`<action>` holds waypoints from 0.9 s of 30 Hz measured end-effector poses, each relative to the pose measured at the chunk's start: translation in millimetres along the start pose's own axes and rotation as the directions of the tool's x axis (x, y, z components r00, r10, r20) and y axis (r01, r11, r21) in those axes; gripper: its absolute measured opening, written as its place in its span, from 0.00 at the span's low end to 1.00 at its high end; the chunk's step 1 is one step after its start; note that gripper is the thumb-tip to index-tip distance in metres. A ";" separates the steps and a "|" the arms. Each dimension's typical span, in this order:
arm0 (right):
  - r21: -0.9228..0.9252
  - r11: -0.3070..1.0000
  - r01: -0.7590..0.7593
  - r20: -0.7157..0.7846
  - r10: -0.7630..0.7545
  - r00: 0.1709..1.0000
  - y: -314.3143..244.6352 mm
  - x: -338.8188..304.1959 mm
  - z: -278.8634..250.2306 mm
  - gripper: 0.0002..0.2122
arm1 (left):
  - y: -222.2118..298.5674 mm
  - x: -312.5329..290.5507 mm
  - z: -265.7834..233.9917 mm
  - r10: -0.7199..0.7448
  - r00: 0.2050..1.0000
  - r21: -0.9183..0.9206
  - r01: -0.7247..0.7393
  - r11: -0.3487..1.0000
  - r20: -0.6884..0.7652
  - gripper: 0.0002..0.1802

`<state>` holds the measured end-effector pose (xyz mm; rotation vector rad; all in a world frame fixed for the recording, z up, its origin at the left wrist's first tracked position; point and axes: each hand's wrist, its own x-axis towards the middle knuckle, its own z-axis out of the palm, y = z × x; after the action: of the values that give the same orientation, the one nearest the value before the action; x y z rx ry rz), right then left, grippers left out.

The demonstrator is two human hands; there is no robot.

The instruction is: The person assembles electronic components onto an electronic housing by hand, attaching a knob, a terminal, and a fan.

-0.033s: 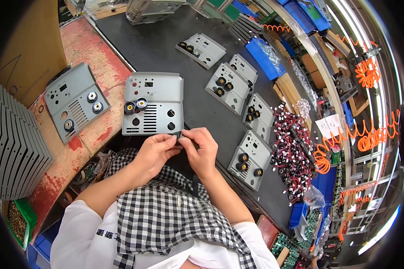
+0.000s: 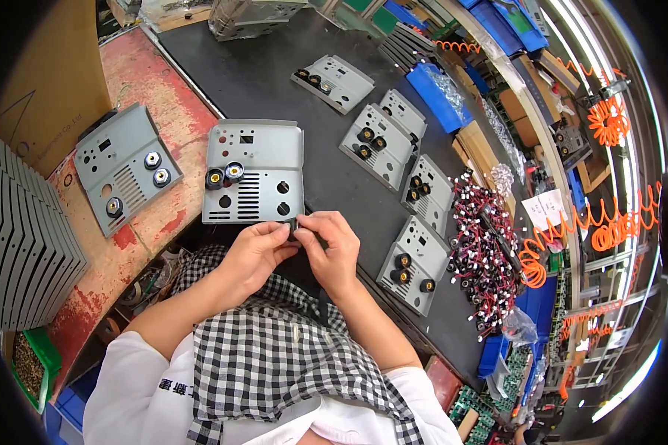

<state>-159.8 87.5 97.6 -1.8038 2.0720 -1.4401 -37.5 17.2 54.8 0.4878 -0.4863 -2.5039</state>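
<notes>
At the near edge of the grey panel (image 2: 278, 152), the left hand (image 2: 251, 256) and right hand (image 2: 334, 248) are pinching a small dark part (image 2: 294, 222) in narrowed fingertips, perhaps risking a drop toward the checked apron (image 2: 267, 356) should either pinch slip.

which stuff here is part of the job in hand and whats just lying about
Likely the job:
small dark part at the fingertips of left hand and right hand
grey panel just beyond
its round fittings

Apparently lying about:
white paper sheet
clear plastic bag
</notes>
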 end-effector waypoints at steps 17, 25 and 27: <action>-0.017 1.000 0.018 0.423 -0.009 0.906 -8.4 24.2 -13.8 0.18 | 1.6 3.4 -27.4 -0.064 0.990 -0.130 0.080 0.988 0.128 0.06; -0.104 0.995 0.009 0.400 0.033 0.916 -3.1 28.7 -9.0 0.15 | -17.2 13.7 -75.3 -0.146 0.989 -0.132 0.145 0.981 0.000 0.06; -0.085 0.995 -0.054 0.399 0.084 0.913 2.9 40.3 -5.4 0.15 | -18.2 30.8 -81.6 -0.152 0.988 -0.172 0.147 0.974 -0.020 0.08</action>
<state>-178.1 58.4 119.5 -1.8390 1.9684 -0.8873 -34.3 -5.2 -31.4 0.5143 -0.2266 -2.6478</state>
